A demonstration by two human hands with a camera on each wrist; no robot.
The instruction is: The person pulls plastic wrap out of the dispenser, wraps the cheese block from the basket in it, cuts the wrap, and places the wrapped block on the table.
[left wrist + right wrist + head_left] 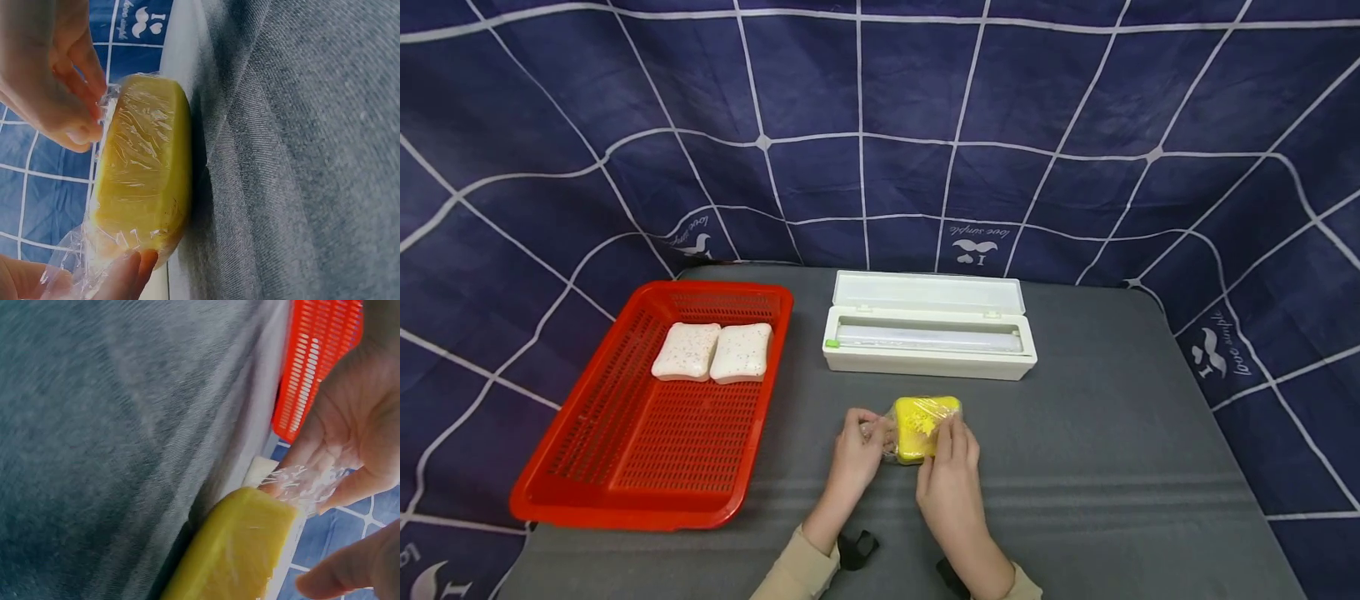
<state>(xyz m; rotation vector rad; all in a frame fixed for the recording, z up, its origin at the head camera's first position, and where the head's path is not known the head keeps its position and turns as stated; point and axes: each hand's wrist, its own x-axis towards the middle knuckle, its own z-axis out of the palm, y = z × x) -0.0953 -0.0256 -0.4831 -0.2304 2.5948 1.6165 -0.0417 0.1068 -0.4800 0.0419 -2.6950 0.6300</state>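
A yellow, slice-shaped block (pixel 912 450) with a splash mark on top lies on the grey cloth, covered in clear cling film (pixel 140 144). My left hand (pixel 856 454) pinches the gathered film (pixel 306 481) at the block's left end, between thumb and fingers. From the right, my right hand (pixel 953 483) rests its fingertips on the top of the block near its right edge. The thumb of that hand stands off the block in the right wrist view.
Behind the block stands a white cling film dispenser (pixel 928 364), lid raised, with a roll inside and a green slider at its left. To the left, a red basket (pixel 580 417) holds two speckled white slice-shaped blocks (pixel 741 352). Blue checked curtains surround the table.
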